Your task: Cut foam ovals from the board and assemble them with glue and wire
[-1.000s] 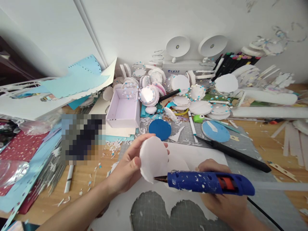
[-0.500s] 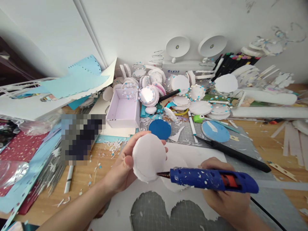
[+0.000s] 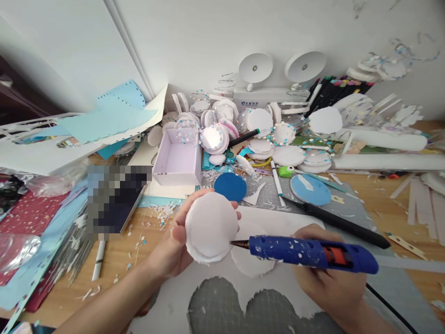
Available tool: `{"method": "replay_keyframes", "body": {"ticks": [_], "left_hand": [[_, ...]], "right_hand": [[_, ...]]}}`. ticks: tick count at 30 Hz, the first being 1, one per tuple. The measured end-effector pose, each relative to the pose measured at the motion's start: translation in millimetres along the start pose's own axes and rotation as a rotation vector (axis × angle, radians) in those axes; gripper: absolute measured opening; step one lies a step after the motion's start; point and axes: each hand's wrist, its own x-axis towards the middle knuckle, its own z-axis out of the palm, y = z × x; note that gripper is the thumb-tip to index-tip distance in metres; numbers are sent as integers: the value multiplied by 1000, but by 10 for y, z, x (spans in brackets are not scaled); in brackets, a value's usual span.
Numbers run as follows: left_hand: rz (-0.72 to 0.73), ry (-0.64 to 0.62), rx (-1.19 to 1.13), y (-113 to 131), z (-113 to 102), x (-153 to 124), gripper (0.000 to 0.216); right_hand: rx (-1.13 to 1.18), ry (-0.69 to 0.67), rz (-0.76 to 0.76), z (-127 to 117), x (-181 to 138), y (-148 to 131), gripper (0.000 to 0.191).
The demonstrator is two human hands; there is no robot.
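My left hand point(image 3: 175, 241) grips a round white disc point(image 3: 211, 227) by its left edge, with fingertips showing behind its right rim. The disc's flat face is tilted toward me. In my right hand point(image 3: 333, 283) is a blue hot glue gun point(image 3: 285, 250), flecked with white, a glue stick point(image 3: 410, 263) coming out of its rear. Its dark nozzle points left at the lower right rim of the disc; whether it touches, I cannot tell. Below the nozzle another white disc point(image 3: 253, 255) lies on a white sheet point(image 3: 174, 301) with round cut-outs.
A lilac open box point(image 3: 177, 157) stands behind my left hand. Several white discs with blue trim crowd the back of the table. A black-handled tool point(image 3: 347, 225), a blue disc point(image 3: 230, 186) and a light blue disc point(image 3: 310, 189) lie on the grey cutting mat point(image 3: 354, 204) among paper scraps.
The held disc has shifted slightly left and turned a little. The glue gun has moved slightly right and up, its nozzle still close to the disc's rim.
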Motion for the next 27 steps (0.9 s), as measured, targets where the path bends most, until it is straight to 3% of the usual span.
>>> {"method": "replay_keyframes", "body": {"ticks": [16,22,27], "left_hand": [[-3,-25,55,29,5,-3,70],[-34,-106,80,-45,-40,-9,71],[-79,-114,100,-104,-24,6,67]], "right_hand": [[-284,130,23,35,-91,56,9],[-188,156,45,10,-45,16,17],[151,116,215,10,-104,-13,21]]}}
